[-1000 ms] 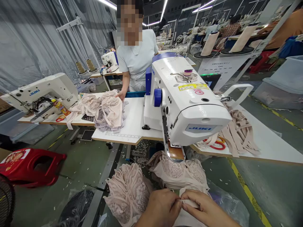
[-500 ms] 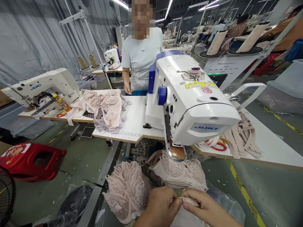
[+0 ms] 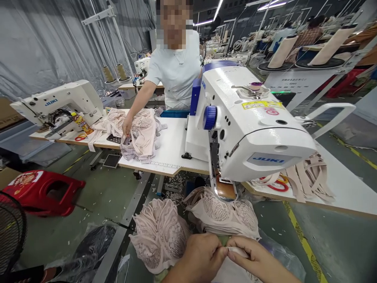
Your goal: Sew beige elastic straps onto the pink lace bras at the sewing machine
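Note:
Low in the view, my left hand (image 3: 202, 253) and my right hand (image 3: 251, 255) meet with their fingers pinched. Between the fingertips is a pale beige fabric band (image 3: 237, 250); the rest of it is partly hidden by my hands. Just beyond them lies a stack of beige lace bras (image 3: 225, 212), below the front arm of a white sewing machine (image 3: 262, 153). To the left of my left hand sits a bunched pile of lace bras (image 3: 160, 234).
Across the white table (image 3: 167, 147), a co-worker (image 3: 176, 74) reaches onto a heap of bras (image 3: 144, 135). A second sewing machine (image 3: 59, 104) stands left. Beige straps (image 3: 310, 177) and scissors (image 3: 278, 184) lie right. A red stool (image 3: 44, 192) and fan (image 3: 11, 232) are at left.
The co-worker's arm has stretched out to the bra heap on the table. My view has shifted slightly left. My hands keep the same pinch on the fabric band.

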Demonstrator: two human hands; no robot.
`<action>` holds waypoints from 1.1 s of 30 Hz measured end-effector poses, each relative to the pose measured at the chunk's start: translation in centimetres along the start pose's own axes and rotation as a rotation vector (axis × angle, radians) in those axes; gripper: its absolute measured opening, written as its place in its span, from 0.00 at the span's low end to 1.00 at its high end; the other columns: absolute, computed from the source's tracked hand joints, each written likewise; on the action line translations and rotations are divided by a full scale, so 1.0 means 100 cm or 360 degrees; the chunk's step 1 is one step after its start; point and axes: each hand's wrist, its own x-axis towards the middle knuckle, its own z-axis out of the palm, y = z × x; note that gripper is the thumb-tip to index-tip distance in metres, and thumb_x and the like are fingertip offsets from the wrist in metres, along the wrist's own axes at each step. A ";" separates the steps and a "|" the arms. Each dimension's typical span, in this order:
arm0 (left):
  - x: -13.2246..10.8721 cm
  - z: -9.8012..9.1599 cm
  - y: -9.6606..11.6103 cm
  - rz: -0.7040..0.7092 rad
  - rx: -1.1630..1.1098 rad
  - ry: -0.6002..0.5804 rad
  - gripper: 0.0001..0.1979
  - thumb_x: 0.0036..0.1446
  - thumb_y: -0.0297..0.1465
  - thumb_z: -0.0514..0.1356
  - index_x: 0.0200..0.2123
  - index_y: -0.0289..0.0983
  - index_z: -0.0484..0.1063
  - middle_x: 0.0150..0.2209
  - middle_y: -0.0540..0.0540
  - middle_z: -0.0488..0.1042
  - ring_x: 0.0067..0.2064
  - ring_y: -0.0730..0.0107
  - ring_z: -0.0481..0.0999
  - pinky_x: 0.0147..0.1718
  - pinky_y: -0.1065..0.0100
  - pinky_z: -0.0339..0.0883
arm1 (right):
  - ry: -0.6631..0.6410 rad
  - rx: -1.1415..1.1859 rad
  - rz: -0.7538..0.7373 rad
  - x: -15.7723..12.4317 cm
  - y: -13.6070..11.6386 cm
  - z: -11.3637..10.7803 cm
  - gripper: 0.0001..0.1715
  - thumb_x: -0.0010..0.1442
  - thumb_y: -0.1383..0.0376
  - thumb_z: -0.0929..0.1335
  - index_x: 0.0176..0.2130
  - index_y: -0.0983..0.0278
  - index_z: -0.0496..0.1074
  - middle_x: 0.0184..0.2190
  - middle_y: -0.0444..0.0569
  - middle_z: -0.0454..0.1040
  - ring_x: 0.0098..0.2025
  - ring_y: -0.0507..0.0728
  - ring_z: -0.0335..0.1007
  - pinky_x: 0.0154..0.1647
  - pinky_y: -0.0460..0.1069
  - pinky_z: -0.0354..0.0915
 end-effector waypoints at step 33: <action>-0.007 -0.024 0.007 0.0179 -0.0257 0.0058 0.06 0.60 0.29 0.58 0.38 0.38 0.75 0.34 0.48 0.78 0.35 0.71 0.77 0.36 0.73 0.64 | -0.0304 -0.0253 -0.0553 -0.007 -0.014 -0.002 0.16 0.67 0.55 0.63 0.34 0.61 0.73 0.35 0.50 0.74 0.40 0.57 0.73 0.42 0.50 0.68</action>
